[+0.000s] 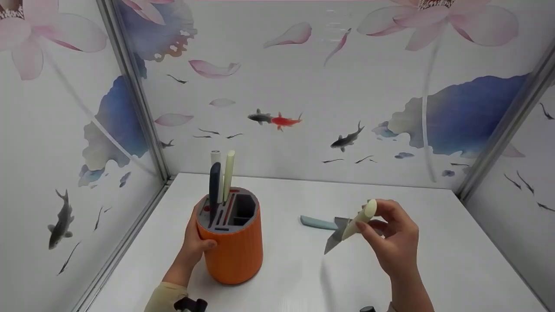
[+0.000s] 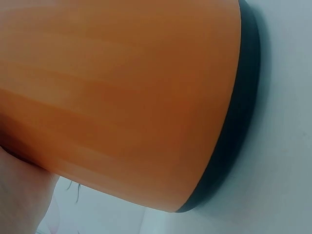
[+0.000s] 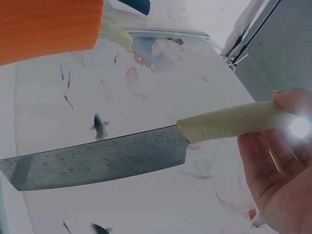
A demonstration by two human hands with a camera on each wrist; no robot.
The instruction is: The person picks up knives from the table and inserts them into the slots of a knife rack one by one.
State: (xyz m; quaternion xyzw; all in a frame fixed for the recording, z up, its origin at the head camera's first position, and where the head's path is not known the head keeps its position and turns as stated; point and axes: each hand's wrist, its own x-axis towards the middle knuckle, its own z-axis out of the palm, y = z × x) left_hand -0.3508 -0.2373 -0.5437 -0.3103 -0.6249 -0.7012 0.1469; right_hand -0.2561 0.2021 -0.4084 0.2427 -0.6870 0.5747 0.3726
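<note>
On the left of the head view stands an orange knife block (image 1: 234, 255) with a grey slotted top. My left hand (image 1: 196, 240) grips its left side, thumb across the front; in the left wrist view the orange wall (image 2: 122, 97) fills most of the picture. My right hand (image 1: 395, 242) pinches a kitchen knife by its cream handle (image 1: 363, 220), held above the table with the blade slanting down to the left. The right wrist view shows its broad, speckled blade (image 3: 97, 163). Dark (image 1: 214, 186), cream (image 1: 230, 173) and white handles rise from the block.
A knife with a blue-green handle (image 1: 318, 222) lies on the white table (image 1: 286, 277), partly hidden behind the held knife. Painted panels (image 1: 277, 86) with fish and flowers enclose the back and sides, joined by metal corner posts (image 1: 134, 82).
</note>
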